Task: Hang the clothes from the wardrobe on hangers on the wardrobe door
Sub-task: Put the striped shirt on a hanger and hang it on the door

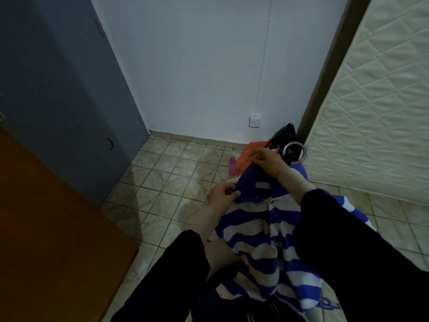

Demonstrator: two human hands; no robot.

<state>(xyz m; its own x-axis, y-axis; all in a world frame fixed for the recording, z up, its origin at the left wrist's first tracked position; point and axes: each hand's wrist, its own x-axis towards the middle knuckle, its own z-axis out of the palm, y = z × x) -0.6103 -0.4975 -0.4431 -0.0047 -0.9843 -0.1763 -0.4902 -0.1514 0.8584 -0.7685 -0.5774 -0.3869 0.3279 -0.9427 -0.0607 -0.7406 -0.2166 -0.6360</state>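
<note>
Blue-and-white striped shirt (260,231) held at 5 o'clock, collar up | left hand (222,194) pinches collar; right hand (267,161) grips collar's far side | no hanger visible | you have yet to fit one; door hanging remains.

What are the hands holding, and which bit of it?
Both hands hold the blue-and-white striped shirt by its blue collar: the left hand pinches the collar's left side, the right hand grips its far edge.
</note>
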